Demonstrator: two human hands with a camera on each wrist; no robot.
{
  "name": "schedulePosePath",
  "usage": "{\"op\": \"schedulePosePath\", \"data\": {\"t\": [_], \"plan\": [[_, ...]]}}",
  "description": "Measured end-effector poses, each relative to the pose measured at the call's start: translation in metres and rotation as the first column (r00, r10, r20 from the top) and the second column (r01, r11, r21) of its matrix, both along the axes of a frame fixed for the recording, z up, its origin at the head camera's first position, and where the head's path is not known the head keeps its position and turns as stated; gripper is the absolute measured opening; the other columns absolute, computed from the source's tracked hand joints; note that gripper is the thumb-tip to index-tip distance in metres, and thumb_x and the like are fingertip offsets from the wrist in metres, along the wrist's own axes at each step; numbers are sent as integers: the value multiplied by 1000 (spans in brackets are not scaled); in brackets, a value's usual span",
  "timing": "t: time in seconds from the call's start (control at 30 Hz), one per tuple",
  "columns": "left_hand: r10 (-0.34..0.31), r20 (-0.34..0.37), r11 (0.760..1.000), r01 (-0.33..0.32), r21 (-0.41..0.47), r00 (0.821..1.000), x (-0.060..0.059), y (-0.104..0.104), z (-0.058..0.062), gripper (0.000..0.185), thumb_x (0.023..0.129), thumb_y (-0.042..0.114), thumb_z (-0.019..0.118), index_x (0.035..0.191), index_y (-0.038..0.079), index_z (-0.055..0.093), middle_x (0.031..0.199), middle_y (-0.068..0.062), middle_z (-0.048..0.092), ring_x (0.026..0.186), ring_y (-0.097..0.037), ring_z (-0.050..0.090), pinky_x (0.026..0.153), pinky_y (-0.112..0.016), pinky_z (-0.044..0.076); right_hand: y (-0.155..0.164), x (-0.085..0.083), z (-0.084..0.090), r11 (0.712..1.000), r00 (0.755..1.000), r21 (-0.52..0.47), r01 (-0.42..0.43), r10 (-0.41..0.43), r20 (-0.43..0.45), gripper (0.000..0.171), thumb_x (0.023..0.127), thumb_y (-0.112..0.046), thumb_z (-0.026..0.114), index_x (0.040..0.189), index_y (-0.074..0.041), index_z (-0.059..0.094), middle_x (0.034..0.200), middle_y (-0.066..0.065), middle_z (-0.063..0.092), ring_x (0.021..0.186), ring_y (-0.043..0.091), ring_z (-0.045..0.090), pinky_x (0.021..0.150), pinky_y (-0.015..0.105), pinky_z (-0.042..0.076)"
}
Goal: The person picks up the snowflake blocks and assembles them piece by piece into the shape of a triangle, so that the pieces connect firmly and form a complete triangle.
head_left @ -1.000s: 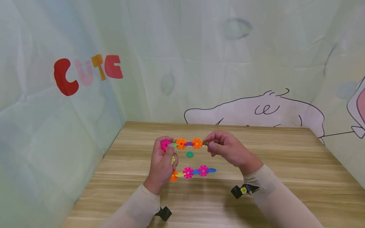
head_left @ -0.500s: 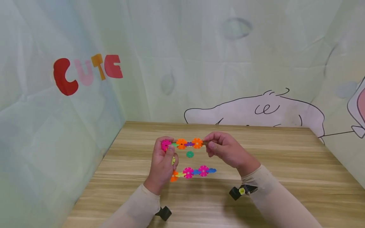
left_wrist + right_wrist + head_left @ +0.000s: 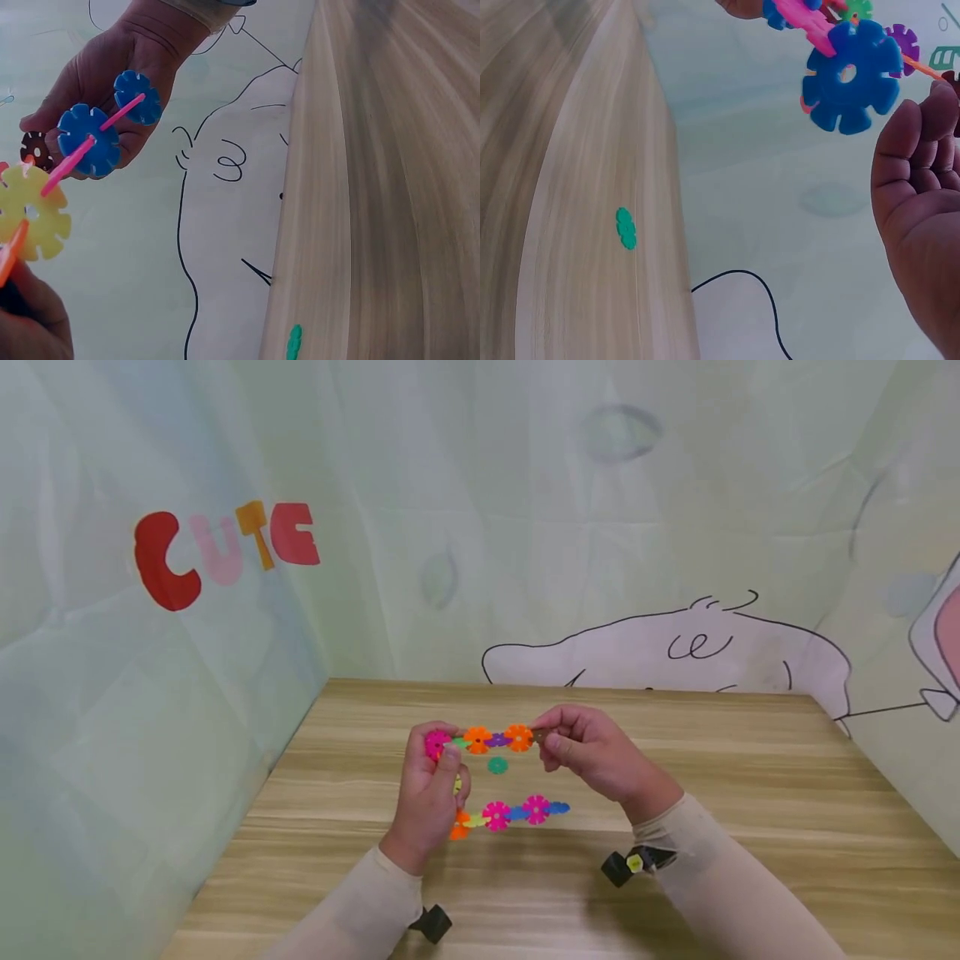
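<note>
A chain of flower-shaped plastic discs is held above the wooden table. Its upper row runs pink, green, orange, purple, orange, brown. My left hand grips the pink end, where the chain bends down to a lower row of orange, yellow, pink and blue discs. My right hand pinches the brown disc at the upper row's right end. The blue discs show close up in the left wrist view, and one blue disc in the right wrist view. A loose green disc lies on the table below the chain.
Printed cloth walls close the table in on the left, back and right. A red and pink "CUTE" print marks the left wall. Bare wood spreads to the right and towards the front edge. The green disc lies near the back wall.
Both hands keep their hold on the chain. The right hand has edged slightly to the left; nothing else has moved.
</note>
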State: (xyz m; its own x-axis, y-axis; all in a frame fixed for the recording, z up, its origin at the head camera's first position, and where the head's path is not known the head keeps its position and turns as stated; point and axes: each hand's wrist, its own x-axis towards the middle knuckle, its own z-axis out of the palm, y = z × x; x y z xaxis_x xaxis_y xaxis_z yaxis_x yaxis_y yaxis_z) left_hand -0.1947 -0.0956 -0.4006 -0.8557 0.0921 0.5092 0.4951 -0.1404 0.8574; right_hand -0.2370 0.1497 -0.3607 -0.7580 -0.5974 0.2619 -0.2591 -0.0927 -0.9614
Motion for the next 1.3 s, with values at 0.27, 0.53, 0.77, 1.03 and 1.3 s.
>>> {"op": "schedulePosePath", "data": {"t": [0.27, 0.53, 0.77, 1.03, 1.3], "plan": [[-6, -76, 1000, 7, 9, 997, 1, 1, -2, 22, 104, 10, 38, 125, 2, 33, 120, -12, 46, 47, -22, 41, 38, -26, 41, -3, -1, -1, 998, 993, -5, 65, -65, -95, 23, 96, -10, 59, 113, 5, 56, 91, 12, 59, 76, 19, 58, 75, 31, 56], [-32, -131, 999, 33, 6, 991, 0, 0, -2, 22, 103, 2, 35, 125, -1, 33, 119, -13, 49, 45, -22, 41, 36, -27, 40, 2, -2, 3, 994, 991, 75, 78, -69, -117, 19, 95, -7, 60, 112, 1, 60, 87, 14, 59, 73, 21, 59, 71, 32, 57], [-32, -137, 999, 33, 5, 990, 1, -2, 1, 21, 103, 3, 37, 123, -2, 34, 117, -12, 52, 45, -19, 40, 36, -26, 39, 5, -2, 7, 992, 991, 120, 29, -13, -132, 19, 94, -7, 62, 110, 2, 59, 87, 18, 60, 73, 21, 58, 69, 31, 57], [-41, -164, 999, 41, -5, 986, 1, -3, 2, 21, 103, 2, 38, 123, -2, 34, 113, -14, 52, 44, -18, 41, 36, -26, 39, 0, 0, 3, 994, 993, 88, 66, -57, -103, 17, 95, -5, 60, 110, 2, 60, 85, 14, 58, 73, 22, 58, 69, 30, 56], [-30, -173, 1000, 29, -12, 985, 1, -5, 4, 21, 103, 2, 37, 124, -1, 33, 114, -14, 52, 46, -18, 41, 37, -26, 40, -8, 1, -3, 997, 991, 24, 74, -71, -110, 19, 97, -11, 58, 110, 2, 59, 87, 14, 59, 72, 20, 57, 71, 31, 55]]}}
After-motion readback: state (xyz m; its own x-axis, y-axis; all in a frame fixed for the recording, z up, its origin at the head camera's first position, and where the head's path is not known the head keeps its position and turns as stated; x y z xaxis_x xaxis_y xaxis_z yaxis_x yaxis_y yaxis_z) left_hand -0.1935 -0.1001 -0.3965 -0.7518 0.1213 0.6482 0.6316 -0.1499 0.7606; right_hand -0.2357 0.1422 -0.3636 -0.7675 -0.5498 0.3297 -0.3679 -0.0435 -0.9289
